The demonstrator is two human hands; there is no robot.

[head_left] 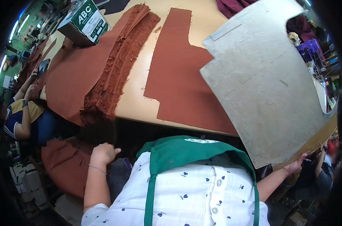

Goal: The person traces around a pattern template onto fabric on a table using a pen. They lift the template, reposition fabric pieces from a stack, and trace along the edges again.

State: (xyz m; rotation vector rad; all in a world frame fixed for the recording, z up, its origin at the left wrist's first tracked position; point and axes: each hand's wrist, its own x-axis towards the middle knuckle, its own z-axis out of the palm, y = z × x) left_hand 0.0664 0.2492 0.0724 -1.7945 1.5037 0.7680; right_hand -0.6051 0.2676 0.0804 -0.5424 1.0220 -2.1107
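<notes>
One thick stack of rust-coloured cut fabric with frayed edges [80,69] lies in the upper left of the frame, a green-and-white cardboard box marked ABC [89,22] at its upper end. Below it, left of the torso, is the left hand [106,152], loosely curled with its thumb pointing right; most of its fingers are hidden, so whether it holds anything is unclear. It is nearest to the stack's lower end. Across the upper middle, a flat rust-coloured shaped fabric piece [174,71] lies on the pale tan tabletop [135,81], running from top centre down towards the lower right. Its right part passes under a large, stiff, pale grey pattern sheet with notched and curved edges [261,83]. That sheet fills the upper right, its long axis running roughly from top to bottom of the frame, its lower corner reaching past the table edge. Just below its slanting lower-right edge is the right hand [294,166], fingers extended up and right; I can't make out whether it grips the sheet. From this hand the sheet lies upward and leftward; the left hand is well apart from it.
</notes>
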